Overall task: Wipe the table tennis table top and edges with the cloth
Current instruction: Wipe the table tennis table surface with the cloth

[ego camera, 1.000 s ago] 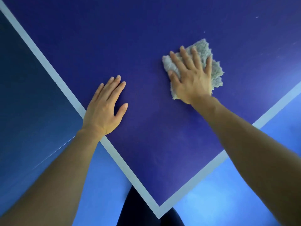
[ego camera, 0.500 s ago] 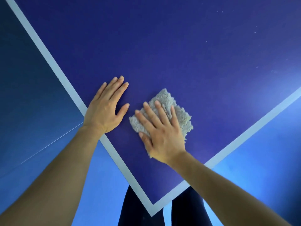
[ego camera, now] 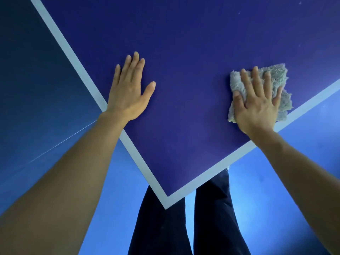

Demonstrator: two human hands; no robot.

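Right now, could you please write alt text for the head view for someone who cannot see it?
The right hand presses a grey cloth flat on the blue table tennis table near its white edge line, while the left hand rests flat on the table top.

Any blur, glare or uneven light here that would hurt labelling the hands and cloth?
Head view: left hand, right hand and cloth are sharp, no motion blur; head view: floor bright beside the trouser legs, dark at upper left; blue cast throughout, no glare on the table top.
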